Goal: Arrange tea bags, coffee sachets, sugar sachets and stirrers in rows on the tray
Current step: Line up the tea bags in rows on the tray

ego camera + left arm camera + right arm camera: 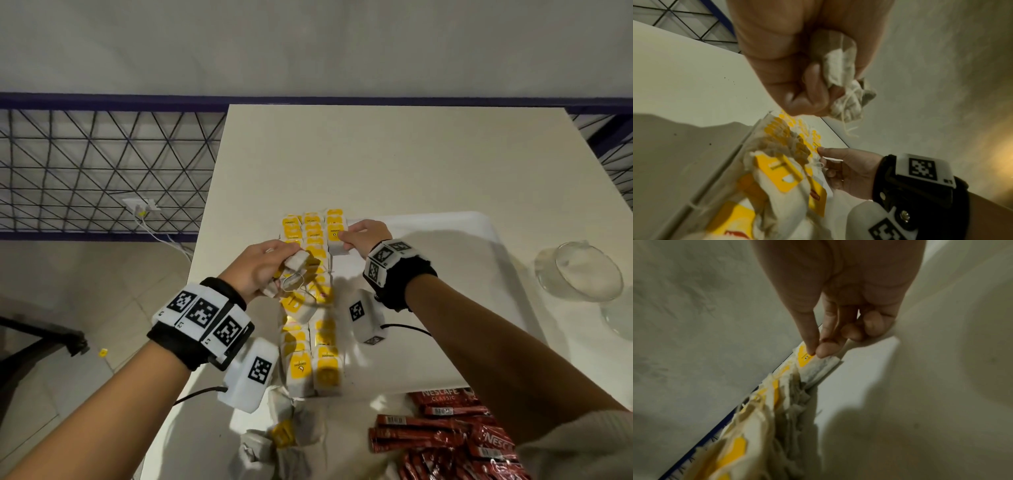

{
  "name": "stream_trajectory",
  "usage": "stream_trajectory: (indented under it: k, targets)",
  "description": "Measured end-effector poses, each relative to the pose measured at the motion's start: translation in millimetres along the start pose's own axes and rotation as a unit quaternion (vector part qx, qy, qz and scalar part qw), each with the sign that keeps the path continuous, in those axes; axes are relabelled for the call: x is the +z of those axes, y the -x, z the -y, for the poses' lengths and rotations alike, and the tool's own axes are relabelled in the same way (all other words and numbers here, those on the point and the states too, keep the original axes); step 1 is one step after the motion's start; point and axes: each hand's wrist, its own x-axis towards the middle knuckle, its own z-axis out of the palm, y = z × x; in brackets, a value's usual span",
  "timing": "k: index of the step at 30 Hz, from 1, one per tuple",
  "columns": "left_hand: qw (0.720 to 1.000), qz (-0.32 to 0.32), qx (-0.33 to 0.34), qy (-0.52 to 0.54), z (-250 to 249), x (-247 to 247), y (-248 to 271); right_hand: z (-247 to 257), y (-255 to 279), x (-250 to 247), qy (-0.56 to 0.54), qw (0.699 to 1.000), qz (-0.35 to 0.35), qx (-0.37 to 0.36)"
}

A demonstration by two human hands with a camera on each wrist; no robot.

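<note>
Tea bags with yellow tags (313,308) lie in overlapping rows down the left side of the white tray (479,233). My left hand (270,270) hovers over the middle of the rows and grips a bunch of tea bags (840,78) with loose strings. My right hand (356,236) reaches to the far end of the rows, where thumb and forefinger pinch a tea bag (813,365) by its yellow tag, at the right edge of the rows. Red coffee sachets (452,435) lie in a heap on the table at the near right.
Loose tea bags (274,442) lie piled on the table near its front edge. A clear glass bowl (582,274) stands on the tray's right side. The white table (376,154) ends at the left, above a tiled floor; a wire fence stands beyond.
</note>
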Motion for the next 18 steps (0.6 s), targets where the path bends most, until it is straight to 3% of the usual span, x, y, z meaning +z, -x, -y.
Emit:
stream_trajectory:
  k: [4,8,12,15,18]
  targets:
    - [1.000,-0.016,0.000,-0.012,-0.9,-8.0,1.9,4.5,17.4,-2.0,0.022,0.997,-0.045,-0.052]
    - [0.999,-0.047,-0.006,-0.023,0.1,-17.5,4.9,11.0,53.5,6.2,0.071,0.986,0.071,-0.136]
    - [0.994,-0.048,-0.029,-0.091,10.6,-29.1,9.5,13.9,82.5,18.9,0.258,0.934,0.183,-0.168]
    - [0.988,-0.045,-0.047,-0.139,19.1,-34.6,16.9,16.9,92.4,25.0,0.401,0.881,0.183,-0.172]
    - [0.982,-0.048,-0.057,-0.174,27.4,-37.2,22.4,19.9,96.2,27.1,0.415,0.873,0.186,-0.175]
